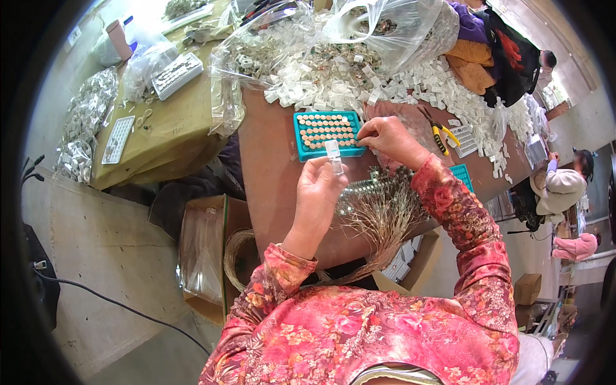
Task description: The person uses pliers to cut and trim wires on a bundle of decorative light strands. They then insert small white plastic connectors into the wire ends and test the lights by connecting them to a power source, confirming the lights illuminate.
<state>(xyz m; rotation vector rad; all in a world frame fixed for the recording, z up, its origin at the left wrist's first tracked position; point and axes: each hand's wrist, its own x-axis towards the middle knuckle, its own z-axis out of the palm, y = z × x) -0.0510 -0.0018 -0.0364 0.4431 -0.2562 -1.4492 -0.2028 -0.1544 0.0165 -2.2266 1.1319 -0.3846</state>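
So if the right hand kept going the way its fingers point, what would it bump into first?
Probably the teal plastic tray of small round orange-brown pieces. The right hand points left, fingertips already at the tray's right edge, though depth is hard to judge.

My right hand [385,138] covers the teal tray's [301,138] near corner, so I can't tell what its fingertips pinch. The bundle of thin wires [378,218] runs under my sleeve, its end hidden.

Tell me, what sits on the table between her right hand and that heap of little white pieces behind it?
In the head view, a teal tray of round copper-coloured pieces lies between the right hand and the heap of small white parts.
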